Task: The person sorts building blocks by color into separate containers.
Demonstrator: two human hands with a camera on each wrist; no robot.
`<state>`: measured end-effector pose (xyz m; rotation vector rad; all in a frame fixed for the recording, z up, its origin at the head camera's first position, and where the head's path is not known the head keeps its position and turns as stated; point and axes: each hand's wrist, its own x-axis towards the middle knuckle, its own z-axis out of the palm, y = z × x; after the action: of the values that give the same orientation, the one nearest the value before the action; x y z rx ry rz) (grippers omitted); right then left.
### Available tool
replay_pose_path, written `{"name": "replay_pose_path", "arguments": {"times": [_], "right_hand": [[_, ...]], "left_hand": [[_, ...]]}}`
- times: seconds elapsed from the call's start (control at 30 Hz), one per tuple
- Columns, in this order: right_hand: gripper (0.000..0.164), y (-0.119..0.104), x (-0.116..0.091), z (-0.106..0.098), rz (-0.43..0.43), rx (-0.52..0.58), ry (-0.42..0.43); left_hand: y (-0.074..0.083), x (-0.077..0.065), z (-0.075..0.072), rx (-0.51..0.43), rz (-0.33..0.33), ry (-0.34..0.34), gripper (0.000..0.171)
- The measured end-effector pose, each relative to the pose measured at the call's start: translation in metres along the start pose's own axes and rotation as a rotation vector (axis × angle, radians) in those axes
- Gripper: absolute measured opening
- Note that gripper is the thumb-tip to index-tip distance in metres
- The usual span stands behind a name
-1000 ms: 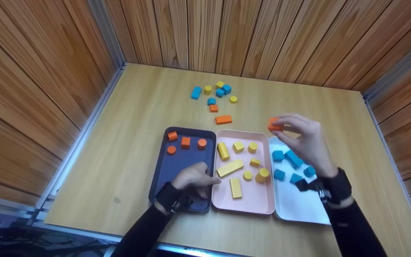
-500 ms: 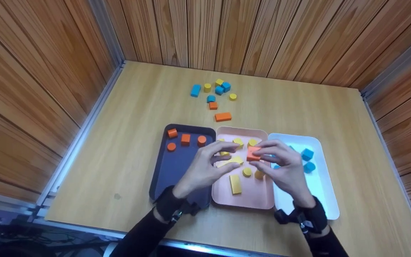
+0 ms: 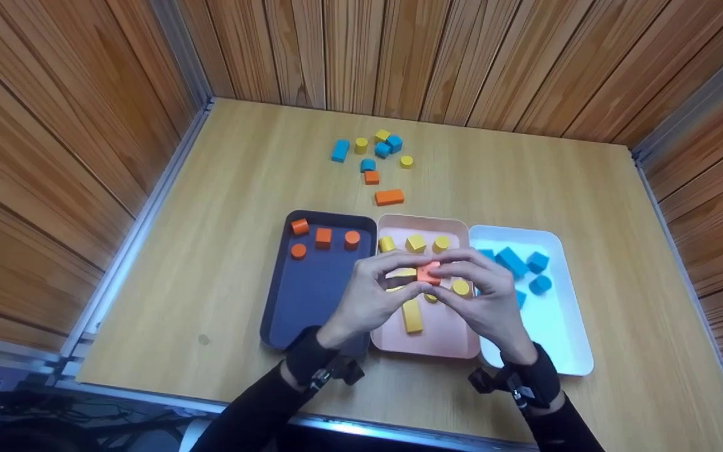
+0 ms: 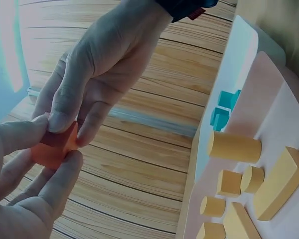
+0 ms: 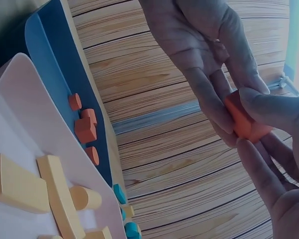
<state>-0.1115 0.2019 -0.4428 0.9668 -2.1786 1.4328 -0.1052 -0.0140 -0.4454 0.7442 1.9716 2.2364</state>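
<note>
Over the pink tray, both hands meet at one orange block. My left hand pinches it from the left between thumb and fingers. From the other side my right hand pinches the same block, the two thumbs close together. In the left wrist view the orange block shows flat faces and edges, held clear above the trays. Fingers cover part of the orange block in the right wrist view. Yellow blocks, among them a flat bar, lie in the pink tray beneath the hands.
A dark blue tray with several orange blocks stands at the left. The white tray at the right has several blue blocks. Behind the trays lie an orange bar, a small orange block, and several blue and yellow blocks. Wooden walls surround the table.
My right hand has carried the orange block left and nearer, from behind the white tray to over the pink one. The left hand has risen from the dark tray and taken hold of the block too.
</note>
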Motion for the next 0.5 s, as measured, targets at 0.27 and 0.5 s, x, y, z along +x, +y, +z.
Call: {"name": "replay_pose_path", "arguments": {"times": [0.27, 0.5], "right_hand": [[0.025, 0.004, -0.01, -0.029, 0.23, -0.311, -0.106], [0.028, 0.016, -0.028, -0.059, 0.539, -0.552, -0.384]], "left_hand": [[0.004, 0.01, -0.033, 0.294, -0.084, 0.014, 0.035], [0.0, 0.015, -0.087, 0.681, -0.224, 0.04, 0.036]]}}
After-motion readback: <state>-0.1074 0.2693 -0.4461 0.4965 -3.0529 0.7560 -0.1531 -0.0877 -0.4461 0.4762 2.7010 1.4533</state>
